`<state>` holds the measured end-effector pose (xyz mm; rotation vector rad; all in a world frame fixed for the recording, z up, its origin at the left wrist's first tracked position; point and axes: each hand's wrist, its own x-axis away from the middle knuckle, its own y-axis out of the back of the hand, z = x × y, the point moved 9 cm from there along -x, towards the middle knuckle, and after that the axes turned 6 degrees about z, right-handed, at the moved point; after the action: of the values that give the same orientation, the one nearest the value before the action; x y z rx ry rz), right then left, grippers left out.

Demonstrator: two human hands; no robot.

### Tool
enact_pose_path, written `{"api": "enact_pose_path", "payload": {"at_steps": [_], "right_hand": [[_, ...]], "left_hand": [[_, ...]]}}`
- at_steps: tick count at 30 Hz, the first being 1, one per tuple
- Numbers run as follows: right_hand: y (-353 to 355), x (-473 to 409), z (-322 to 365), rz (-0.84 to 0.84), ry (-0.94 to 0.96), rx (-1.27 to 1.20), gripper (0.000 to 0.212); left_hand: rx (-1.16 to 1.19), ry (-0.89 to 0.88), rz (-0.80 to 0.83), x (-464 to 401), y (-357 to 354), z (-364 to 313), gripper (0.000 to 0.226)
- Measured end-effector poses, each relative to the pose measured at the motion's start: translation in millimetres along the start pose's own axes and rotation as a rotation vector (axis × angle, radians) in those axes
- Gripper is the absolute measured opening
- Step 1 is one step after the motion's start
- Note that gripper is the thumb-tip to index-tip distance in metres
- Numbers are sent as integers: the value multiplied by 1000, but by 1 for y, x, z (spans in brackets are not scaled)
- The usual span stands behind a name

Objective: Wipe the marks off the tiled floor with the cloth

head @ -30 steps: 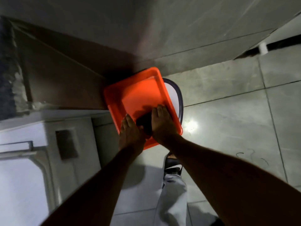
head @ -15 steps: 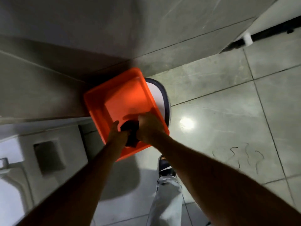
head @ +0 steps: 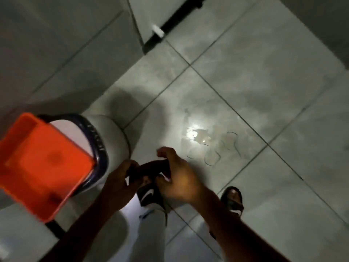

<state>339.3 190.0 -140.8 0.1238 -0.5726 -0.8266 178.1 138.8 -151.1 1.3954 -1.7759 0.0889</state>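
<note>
A dark cloth [head: 149, 170] is stretched between my two hands, above the grey tiled floor [head: 264, 87]. My left hand [head: 120, 183] grips its left end, and my right hand [head: 179, 178] grips its right end with the fingers curled. Thin dark squiggly marks [head: 221, 150] lie on the tile just right of my right hand, beside a bright light reflection and a small wet patch. The cloth is clear of the orange basin [head: 43, 163] at the left.
The orange basin sits on a white round stool [head: 111, 133] with a dark rim. My two sandalled feet [head: 233, 199] stand below the hands. A tiled wall [head: 56, 44] rises at the upper left, and a dark gap under a white panel [head: 181, 12] runs along the top.
Both hands have lifted the dark cloth out of the orange basin and carried it to the right. The view has swung right, bringing the floor marks close to the hands.
</note>
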Motion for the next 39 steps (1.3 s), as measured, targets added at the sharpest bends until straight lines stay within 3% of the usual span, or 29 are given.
{"api": "enact_pose_path", "payload": {"at_steps": [2,3,5,9,12,15,19,21,23,25,28,30,32,36,39], "right_hand": [[37,25,-41,47,-29,111,76],[56,37,-63,54,-47,164,75],[89,58,-108,29,-109,243,59],[123,80,-205,12,-345,233,25],[141,86,-280,-79,-559,172,33],[158,84,-335,-259,-632,161,38],[165,64,-379,-443,-607,354,55],[152,52,-407,-415,-702,440,68],[119,41,-437,-251,-773,461,77],[83,36,-454,-125,-770,447,74],[72,34,-461,-239,-760,368,64],[80,24,-468,-229,-769,394,68],[103,3,-476,-215,-738,491,75],[167,-66,-487,-272,-672,508,68],[131,-70,-467,-233,-555,619,72]], "left_hand": [[34,47,81,-18,-56,-28,22],[22,57,117,-29,-86,-42,27],[-96,60,180,-49,-142,-62,44],[-79,53,277,-91,-234,-72,48],[-232,72,264,-131,-264,-50,81],[-604,103,237,-173,-265,-9,93],[-969,106,196,-209,-248,36,103],[-1041,123,175,-221,-241,57,107],[-1098,134,179,-232,-240,75,110],[-1115,126,178,-243,-241,87,116],[-1111,63,175,-259,-241,93,116],[-1131,29,203,-270,-242,97,113],[-1162,29,278,-279,-246,106,122],[-1211,-17,310,-285,-247,117,129],[-1244,-25,318,-284,-248,116,130]]}}
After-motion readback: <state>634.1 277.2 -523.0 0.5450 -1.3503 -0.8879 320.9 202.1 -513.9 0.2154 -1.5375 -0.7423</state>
